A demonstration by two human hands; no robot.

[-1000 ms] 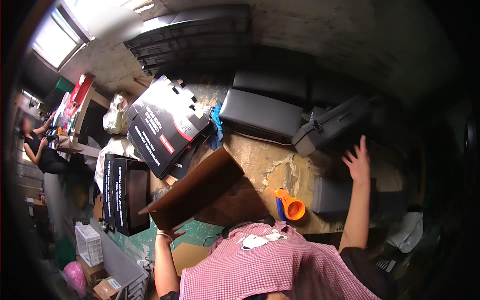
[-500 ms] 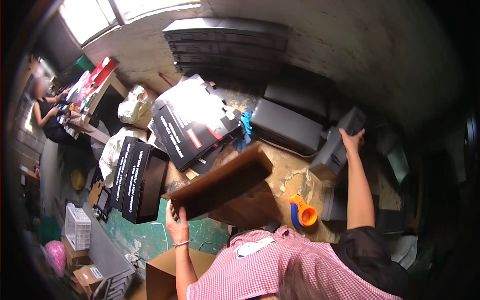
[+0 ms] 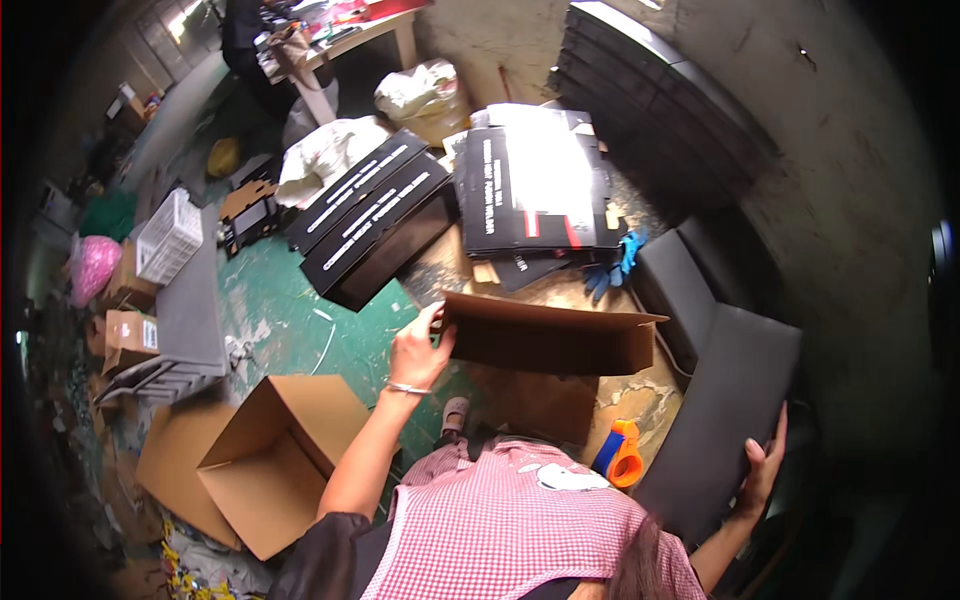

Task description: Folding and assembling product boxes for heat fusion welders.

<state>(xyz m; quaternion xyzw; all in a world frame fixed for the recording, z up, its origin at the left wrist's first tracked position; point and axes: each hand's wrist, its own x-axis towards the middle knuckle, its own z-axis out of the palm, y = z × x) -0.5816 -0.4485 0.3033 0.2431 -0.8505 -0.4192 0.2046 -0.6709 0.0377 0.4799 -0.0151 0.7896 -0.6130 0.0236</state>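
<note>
Our left hand (image 3: 420, 352) pinches the left edge of the open box (image 3: 545, 345), thumb and fingers closed on its wall, over the table (image 3: 645, 395) before us. Our right hand (image 3: 762, 475) grips the grey case (image 3: 728, 410) along its right side. The tape dispenser (image 3: 620, 450) sits just left of the case; beyond the box we see a blue glove (image 3: 628, 257).
</note>
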